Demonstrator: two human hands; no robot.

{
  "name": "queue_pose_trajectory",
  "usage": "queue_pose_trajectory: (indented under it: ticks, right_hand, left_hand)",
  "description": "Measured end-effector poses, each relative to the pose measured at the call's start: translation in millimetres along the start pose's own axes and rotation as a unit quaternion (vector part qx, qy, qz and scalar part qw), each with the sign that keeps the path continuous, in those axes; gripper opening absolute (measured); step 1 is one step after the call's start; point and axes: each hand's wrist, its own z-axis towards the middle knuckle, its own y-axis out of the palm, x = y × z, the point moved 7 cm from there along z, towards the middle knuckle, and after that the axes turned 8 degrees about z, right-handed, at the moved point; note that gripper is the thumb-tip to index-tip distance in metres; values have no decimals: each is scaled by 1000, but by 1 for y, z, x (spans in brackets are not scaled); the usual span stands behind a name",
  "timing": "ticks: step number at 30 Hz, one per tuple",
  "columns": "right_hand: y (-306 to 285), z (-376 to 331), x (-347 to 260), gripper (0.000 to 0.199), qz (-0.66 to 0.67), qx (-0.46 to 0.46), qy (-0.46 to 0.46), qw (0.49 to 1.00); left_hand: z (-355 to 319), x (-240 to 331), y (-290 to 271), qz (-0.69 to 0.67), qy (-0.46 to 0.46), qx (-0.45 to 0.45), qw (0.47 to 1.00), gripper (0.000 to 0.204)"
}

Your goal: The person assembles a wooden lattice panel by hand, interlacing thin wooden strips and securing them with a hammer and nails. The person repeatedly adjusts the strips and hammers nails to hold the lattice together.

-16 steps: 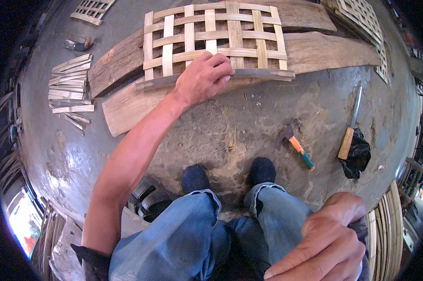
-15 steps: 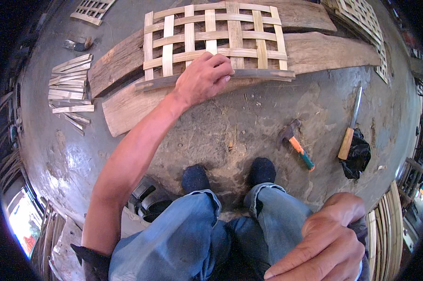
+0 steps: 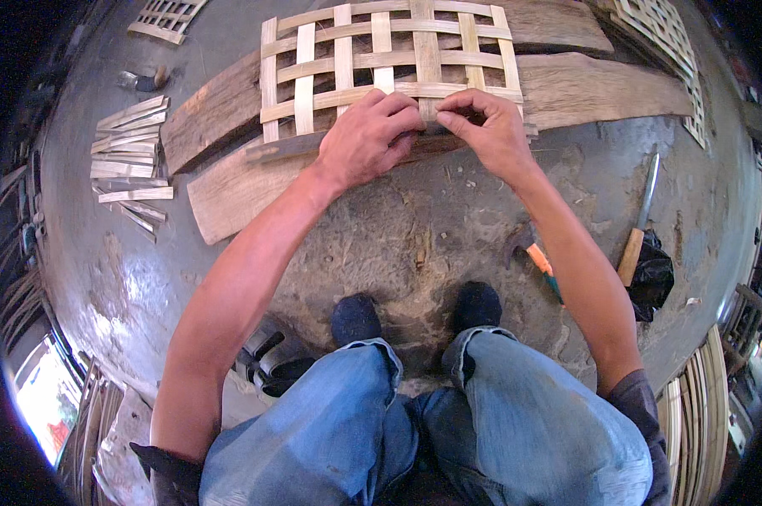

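A woven lattice panel (image 3: 383,51) of pale flat strips, apparently bamboo, lies across rough wooden boards (image 3: 600,88). Along its near edge runs a darker strip (image 3: 280,150). My left hand (image 3: 368,139) is closed over the middle of that edge, gripping the dark strip, with its fingertips partly hidden. Just to its right, my right hand (image 3: 486,131) makes a pinch with thumb and forefinger above the same edge. Whatever sits in that pinch is too small to make out.
A hammer (image 3: 541,260) lies on the floor, partly behind my right forearm. Farther right, a knife (image 3: 631,253) rests by a black plastic bag (image 3: 653,282). Loose pale strips (image 3: 132,143) and a short dark-handled tool (image 3: 149,82) lie left. More lattice panels (image 3: 663,42) are far right.
My right hand has come up from beside my right knee to the panel's near edge, beside my left hand. The left hand stays on the strip.
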Motion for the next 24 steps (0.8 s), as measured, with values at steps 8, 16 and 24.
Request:
queue_pose_trajectory:
  ticks: [8,16,24]
  right_hand:
    - [2,0,11,13,-32,-5,-50,998]
    - [5,-3,5,12,-55,-4,-47,997]
    - [6,-5,-3,13,-83,2,-62,995]
  left_hand:
    - [0,0,0,-4,-15,6,1000,21]
    - [1,0,1,2,-10,6,1000,20]
    - [2,1,-1,8,-10,3,1000,20]
